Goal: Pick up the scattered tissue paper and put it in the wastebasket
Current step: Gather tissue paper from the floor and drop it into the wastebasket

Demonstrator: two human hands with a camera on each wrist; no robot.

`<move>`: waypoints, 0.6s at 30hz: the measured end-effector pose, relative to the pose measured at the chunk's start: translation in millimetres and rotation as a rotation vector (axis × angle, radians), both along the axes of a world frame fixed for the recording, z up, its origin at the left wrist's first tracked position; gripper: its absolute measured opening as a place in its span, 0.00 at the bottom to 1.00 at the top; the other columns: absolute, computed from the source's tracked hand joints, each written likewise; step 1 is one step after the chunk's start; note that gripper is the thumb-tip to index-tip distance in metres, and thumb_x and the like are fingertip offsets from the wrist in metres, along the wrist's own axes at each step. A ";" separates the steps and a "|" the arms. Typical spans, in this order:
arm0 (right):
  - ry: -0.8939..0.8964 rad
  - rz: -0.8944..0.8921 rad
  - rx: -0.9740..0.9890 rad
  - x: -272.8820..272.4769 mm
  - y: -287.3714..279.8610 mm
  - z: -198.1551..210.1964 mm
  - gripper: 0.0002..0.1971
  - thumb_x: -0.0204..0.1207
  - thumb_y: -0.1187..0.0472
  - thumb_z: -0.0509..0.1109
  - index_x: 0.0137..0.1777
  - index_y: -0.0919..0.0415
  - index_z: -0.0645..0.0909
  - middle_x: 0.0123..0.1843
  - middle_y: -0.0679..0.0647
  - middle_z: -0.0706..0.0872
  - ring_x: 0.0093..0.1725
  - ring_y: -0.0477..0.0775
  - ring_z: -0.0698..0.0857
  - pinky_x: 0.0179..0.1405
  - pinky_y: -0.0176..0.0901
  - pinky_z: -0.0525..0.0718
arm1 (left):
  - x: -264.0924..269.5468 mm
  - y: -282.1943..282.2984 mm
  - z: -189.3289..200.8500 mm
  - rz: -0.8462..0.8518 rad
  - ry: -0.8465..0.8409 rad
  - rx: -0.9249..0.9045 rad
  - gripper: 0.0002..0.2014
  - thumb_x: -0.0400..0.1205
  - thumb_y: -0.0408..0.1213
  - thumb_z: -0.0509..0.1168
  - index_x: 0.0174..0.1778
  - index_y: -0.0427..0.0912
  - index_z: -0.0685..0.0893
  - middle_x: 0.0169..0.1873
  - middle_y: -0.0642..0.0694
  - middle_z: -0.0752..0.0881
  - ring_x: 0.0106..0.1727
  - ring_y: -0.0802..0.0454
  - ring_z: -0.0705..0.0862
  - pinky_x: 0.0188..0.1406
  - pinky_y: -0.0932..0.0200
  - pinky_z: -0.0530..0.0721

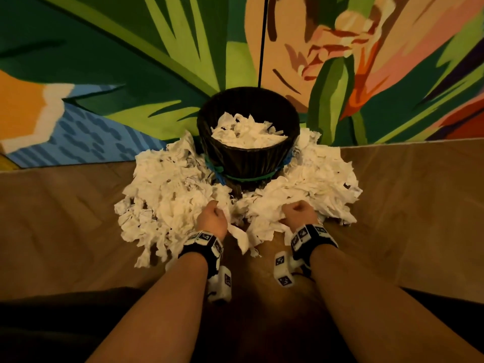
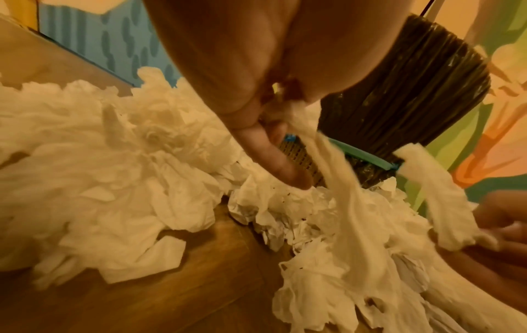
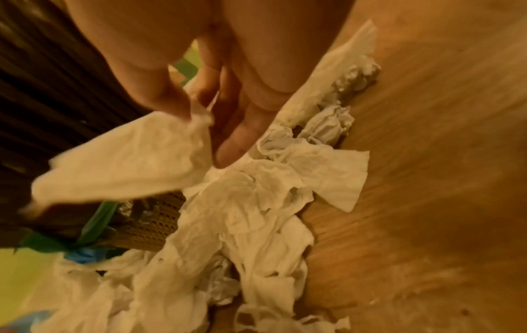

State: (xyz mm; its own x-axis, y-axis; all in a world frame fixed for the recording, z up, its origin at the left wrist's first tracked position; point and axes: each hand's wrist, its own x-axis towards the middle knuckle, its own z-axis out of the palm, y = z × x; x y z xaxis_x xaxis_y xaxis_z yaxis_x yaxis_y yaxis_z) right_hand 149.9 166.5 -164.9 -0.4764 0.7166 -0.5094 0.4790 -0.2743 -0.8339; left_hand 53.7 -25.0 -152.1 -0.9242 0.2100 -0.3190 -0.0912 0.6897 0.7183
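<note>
Head view, hidden: the wastebasket (image 1: pixel 248 142) base is buried behind heaped tissue paper (image 1: pixel 167 195); fingers of both hands are folded under and out of sight.
Head view, container: the black ribbed basket stands on the wooden floor (image 1: pixel 65 218) against a painted wall (image 1: pixel 131 61), with white tissue lying inside it below the rim.
Head view, hands: the left hand (image 1: pixel 212 218) and right hand (image 1: pixel 298 212) are both fisted in the near edge of the pile.
Left wrist view, hard to make out: the left hand (image 2: pixel 256 94) fills the top; a strip of tissue (image 2: pixel 350 202) trails from its closed fingers. The right hand (image 2: pixel 502 225), blurred at the edge, grips another strip.
Left wrist view, container: only the basket's side (image 2: pixel 413 94) shows.
Right wrist view, blurred: the right hand (image 3: pixel 216 85) pinches one tissue sheet (image 3: pixel 128 162) between thumb and fingers above the heap (image 3: pixel 250 214); the basket wall (image 3: pixel 51 90) is cut off at left.
</note>
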 end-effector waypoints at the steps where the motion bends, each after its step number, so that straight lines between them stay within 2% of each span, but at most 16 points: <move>1: 0.003 -0.002 0.003 -0.7 -1.1 -0.2 0.08 0.73 0.64 0.71 0.38 0.56 0.75 0.39 0.58 0.83 0.41 0.61 0.83 0.55 0.63 0.87 | -0.8 -1.6 0.7 -0.030 0.011 -0.024 0.24 0.88 0.43 0.58 0.81 0.41 0.69 0.70 0.34 0.80 0.68 0.35 0.80 0.67 0.47 0.79; 2: 0.011 -0.022 0.008 -0.7 -2.8 0.5 0.07 0.74 0.65 0.72 0.39 0.55 0.77 0.44 0.60 0.85 0.42 0.62 0.84 0.54 0.63 0.88 | -0.5 -2.6 1.6 -0.066 0.015 -0.031 0.26 0.86 0.45 0.62 0.80 0.39 0.70 0.72 0.36 0.78 0.70 0.36 0.79 0.70 0.47 0.78; 3: 0.021 -0.059 0.016 -1.0 -3.4 -0.2 0.06 0.77 0.66 0.70 0.42 0.54 0.79 0.50 0.62 0.86 0.43 0.63 0.85 0.50 0.60 0.89 | 1.0 -3.1 0.8 -0.105 0.006 -0.028 0.27 0.84 0.43 0.66 0.78 0.39 0.71 0.71 0.37 0.79 0.67 0.38 0.81 0.68 0.47 0.80; 5: 0.020 -0.131 0.035 -2.0 -1.5 -0.7 0.06 0.82 0.61 0.65 0.47 0.52 0.82 0.55 0.63 0.87 0.42 0.59 0.85 0.37 0.44 0.88 | 1.3 -1.3 -1.7 -0.149 -0.055 -0.013 0.23 0.85 0.32 0.63 0.78 0.41 0.72 0.68 0.37 0.81 0.54 0.43 0.89 0.53 0.50 0.89; 6: -0.041 -0.113 0.068 -0.2 0.2 -0.1 0.07 0.83 0.56 0.63 0.51 0.51 0.84 0.58 0.62 0.87 0.44 0.59 0.85 0.38 0.39 0.85 | 2.0 0.7 -3.1 -0.143 -0.101 0.000 0.22 0.87 0.29 0.59 0.78 0.42 0.71 0.68 0.36 0.82 0.50 0.43 0.91 0.41 0.54 0.91; 7: -0.113 -0.090 0.090 2.4 3.9 -4.0 0.12 0.82 0.50 0.65 0.59 0.53 0.85 0.62 0.60 0.87 0.50 0.60 0.86 0.45 0.40 0.83 | 2.6 2.7 -5.3 -0.125 -0.139 -0.002 0.22 0.88 0.27 0.56 0.79 0.43 0.70 0.67 0.35 0.82 0.49 0.41 0.91 0.34 0.56 0.90; 8: -0.176 -0.080 0.085 6.4 8.1 -7.9 0.21 0.79 0.46 0.68 0.68 0.56 0.82 0.67 0.58 0.85 0.58 0.62 0.85 0.57 0.45 0.81 | 2.8 5.3 -8.5 -0.106 -0.150 -0.020 0.23 0.88 0.27 0.54 0.80 0.44 0.70 0.66 0.34 0.83 0.50 0.38 0.90 0.33 0.54 0.90; 9: -0.230 -0.064 0.084 10.6 11.5 -12.5 0.28 0.77 0.44 0.71 0.73 0.58 0.79 0.71 0.57 0.82 0.66 0.62 0.82 0.66 0.49 0.79 | 2.1 8.5 -12.0 -0.106 -0.127 -0.070 0.22 0.88 0.29 0.54 0.80 0.44 0.71 0.64 0.35 0.85 0.52 0.38 0.89 0.39 0.50 0.91; 10: -0.265 -0.029 0.096 12.9 12.8 -17.0 0.28 0.76 0.46 0.72 0.72 0.61 0.79 0.72 0.58 0.82 0.68 0.63 0.81 0.68 0.51 0.77 | 1.7 13.0 -15.6 -0.112 -0.105 -0.119 0.21 0.89 0.31 0.55 0.79 0.43 0.72 0.64 0.37 0.85 0.55 0.38 0.88 0.49 0.48 0.90; 11: -0.267 -0.016 0.101 15.1 14.4 -21.4 0.20 0.78 0.52 0.72 0.66 0.62 0.82 0.70 0.60 0.82 0.66 0.63 0.82 0.65 0.51 0.79 | 2.0 16.6 -19.1 -0.126 -0.067 -0.166 0.21 0.88 0.34 0.56 0.79 0.43 0.72 0.67 0.37 0.84 0.60 0.37 0.86 0.57 0.48 0.87; 12: -0.244 -0.016 0.086 14.9 13.6 -23.4 0.08 0.80 0.59 0.69 0.55 0.61 0.84 0.67 0.62 0.84 0.61 0.63 0.84 0.58 0.50 0.82 | 2.2 21.7 -21.3 -0.138 -0.031 -0.188 0.22 0.88 0.37 0.56 0.79 0.43 0.72 0.69 0.37 0.82 0.64 0.38 0.84 0.61 0.50 0.83; 13: -0.207 -0.002 0.074 15.2 12.6 -27.9 0.06 0.81 0.66 0.66 0.44 0.57 0.81 0.62 0.62 0.85 0.55 0.63 0.86 0.51 0.50 0.85 | 2.3 27.8 -24.4 -0.147 -0.010 -0.178 0.23 0.87 0.40 0.58 0.80 0.44 0.72 0.69 0.37 0.82 0.64 0.38 0.83 0.61 0.52 0.81; 14: -0.168 0.020 0.082 14.6 10.8 -31.6 0.13 0.80 0.72 0.64 0.38 0.54 0.77 0.59 0.60 0.85 0.49 0.62 0.88 0.44 0.51 0.88 | 2.2 33.5 -26.0 -0.162 0.002 -0.149 0.25 0.85 0.44 0.60 0.80 0.47 0.71 0.67 0.38 0.83 0.63 0.39 0.83 0.59 0.54 0.81; 15: -0.167 0.072 0.124 13.6 10.7 -36.3 0.17 0.77 0.76 0.64 0.37 0.52 0.77 0.59 0.59 0.86 0.47 0.60 0.89 0.42 0.53 0.90 | 1.5 40.3 -28.1 -0.196 -0.001 -0.119 0.27 0.83 0.47 0.63 0.80 0.51 0.70 0.65 0.40 0.85 0.61 0.40 0.84 0.58 0.54 0.82; 17: -0.217 0.191 0.246 13.0 6.8 -41.1 0.25 0.72 0.81 0.63 0.39 0.47 0.83 0.67 0.55 0.81 0.59 0.62 0.86 0.48 0.59 0.90 | 0.7 51.2 -31.4 -0.300 0.021 -0.133 0.30 0.78 0.50 0.68 0.77 0.57 0.69 0.61 0.43 0.86 0.58 0.42 0.85 0.57 0.51 0.85; 18: -0.240 0.262 0.303 13.2 4.7 -43.0 0.27 0.72 0.82 0.64 0.39 0.43 0.84 0.72 0.53 0.77 0.67 0.61 0.81 0.52 0.57 0.89 | -0.3 56.0 -34.6 -0.356 0.046 -0.188 0.32 0.76 0.51 0.70 0.76 0.58 0.68 0.61 0.44 0.85 0.59 0.42 0.85 0.57 0.50 0.85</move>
